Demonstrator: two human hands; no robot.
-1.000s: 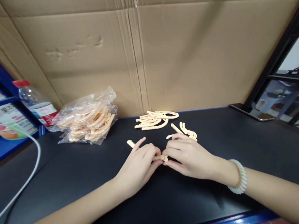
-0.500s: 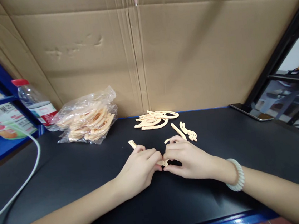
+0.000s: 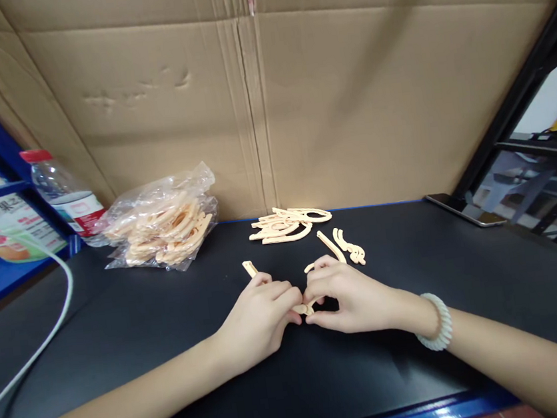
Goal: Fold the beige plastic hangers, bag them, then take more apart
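Note:
Near the middle of the black tabletop, my left hand (image 3: 265, 314) is closed round a beige plastic hanger arm (image 3: 250, 268), whose flat end sticks out beyond the fingers. My right hand (image 3: 351, 294) pinches a small beige hanger piece (image 3: 310, 307) against the near end of that arm; the fingers hide most of the joint. Just behind the right hand lie a curved hanger arm (image 3: 332, 246) and several small S-shaped hanger hooks (image 3: 351, 248). Farther back is a loose pile of hanger arms (image 3: 285, 225).
A clear plastic bag (image 3: 164, 222) full of similar beige parts stands at the back left, beside a red-capped bottle (image 3: 63, 196). A white cable (image 3: 62, 314) crosses the left side. A phone-like flat object (image 3: 462, 209) lies back right. Cardboard (image 3: 370, 91) walls the rear.
Both hands stay together at almost the same spot. The hanger arm in my left hand has tilted slightly, and the small piece between the fingertips has turned a little.

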